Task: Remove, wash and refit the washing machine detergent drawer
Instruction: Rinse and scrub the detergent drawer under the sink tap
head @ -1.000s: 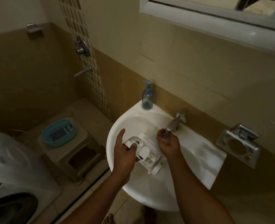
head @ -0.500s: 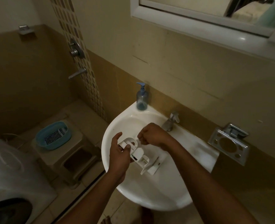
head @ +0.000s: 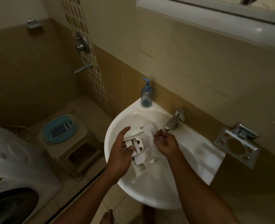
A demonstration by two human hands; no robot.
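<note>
The white plastic detergent drawer (head: 140, 152) lies over the white basin (head: 149, 191), tilted, with its compartments facing up. My left hand (head: 122, 152) grips its left side, fingers over a slotted white insert. My right hand (head: 166, 143) is cupped just under the spout of the chrome tap (head: 174, 121), to the right of the drawer, fingers loosely curled and holding nothing. The washing machine (head: 12, 175) stands at the lower left, its round door partly in view.
A blue pump soap bottle (head: 147, 94) stands on the basin's back rim. A chrome holder (head: 237, 146) is fixed to the wall at right. A blue basket (head: 59, 129) sits on a beige stool (head: 72, 151) between basin and machine. Wall taps are at upper left.
My right hand has gone from the drawer back under the tap spout. My left hand has turned the drawer and shifted its grip onto the slotted insert.
</note>
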